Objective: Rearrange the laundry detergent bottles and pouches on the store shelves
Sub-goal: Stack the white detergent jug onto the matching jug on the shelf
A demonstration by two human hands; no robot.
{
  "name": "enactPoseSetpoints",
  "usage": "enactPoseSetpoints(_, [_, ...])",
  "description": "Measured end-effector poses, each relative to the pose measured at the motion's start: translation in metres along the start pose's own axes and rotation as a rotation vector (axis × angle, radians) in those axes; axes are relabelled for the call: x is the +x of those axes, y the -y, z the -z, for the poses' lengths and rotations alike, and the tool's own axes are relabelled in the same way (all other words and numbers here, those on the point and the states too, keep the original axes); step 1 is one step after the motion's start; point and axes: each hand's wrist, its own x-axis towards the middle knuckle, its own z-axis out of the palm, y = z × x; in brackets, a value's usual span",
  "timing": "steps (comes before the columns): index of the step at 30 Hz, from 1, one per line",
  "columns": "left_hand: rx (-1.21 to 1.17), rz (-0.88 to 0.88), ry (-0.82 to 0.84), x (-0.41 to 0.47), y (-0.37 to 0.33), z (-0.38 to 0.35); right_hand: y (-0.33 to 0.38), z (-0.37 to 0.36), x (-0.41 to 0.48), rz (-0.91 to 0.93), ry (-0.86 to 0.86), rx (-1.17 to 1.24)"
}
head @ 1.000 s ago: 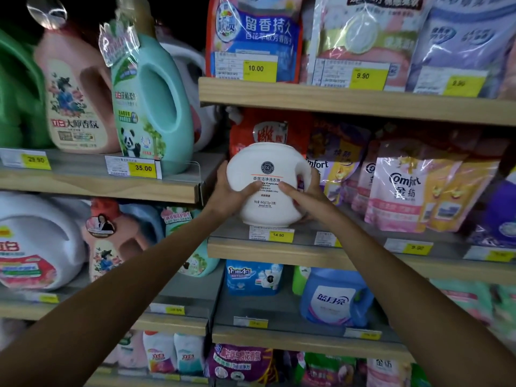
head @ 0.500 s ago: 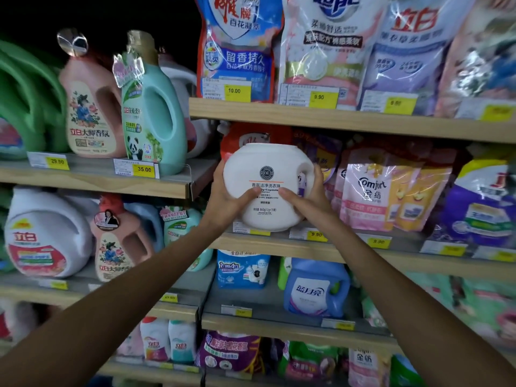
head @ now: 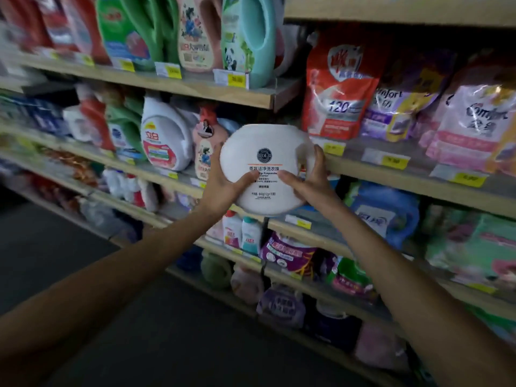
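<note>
A round white tub of laundry capsules (head: 264, 152) hangs in the air in front of the shelves, label towards me. My left hand (head: 222, 182) grips its left side and my right hand (head: 310, 180) grips its right side, both thumbs on the label. Behind it, on the right shelf (head: 413, 177), stands a red and white pouch (head: 339, 88) next to purple and pink Comfort pouches (head: 472, 121). Left of the tub stand a white bottle (head: 164, 138) and a pink bottle (head: 208, 146).
Above left, a teal panda bottle (head: 248, 37), a pink bottle and green bottles line the upper shelf (head: 195, 88). Lower shelves hold a blue bottle (head: 388, 208), small bottles and several pouches. Dark floor (head: 69, 247) lies lower left.
The tub has come off the right shelf and moved down and towards me in both hands. My view has swung left and down, showing more of the left shelves and the floor.
</note>
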Motion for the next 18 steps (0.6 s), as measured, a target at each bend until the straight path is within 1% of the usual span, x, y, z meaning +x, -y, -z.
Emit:
enactPoseSetpoints(2, [0.022,0.047,-0.051,-0.012,0.010,0.028,0.000,-0.031,-0.008,-0.033,0.050,-0.009])
enactPoseSetpoints(7, [0.053,0.098,-0.173,-0.023,0.035,0.097,0.013,-0.107,-0.010,-0.058,0.171,0.012])
enactPoseSetpoints(12, [0.009,0.125,-0.227,-0.015,0.052,0.187,0.044,-0.200,0.005,0.010,0.239,0.023])
enactPoseSetpoints(18, [0.034,0.125,-0.267,-0.001,0.077,0.306,0.070,-0.322,0.020,-0.011,0.314,0.023])
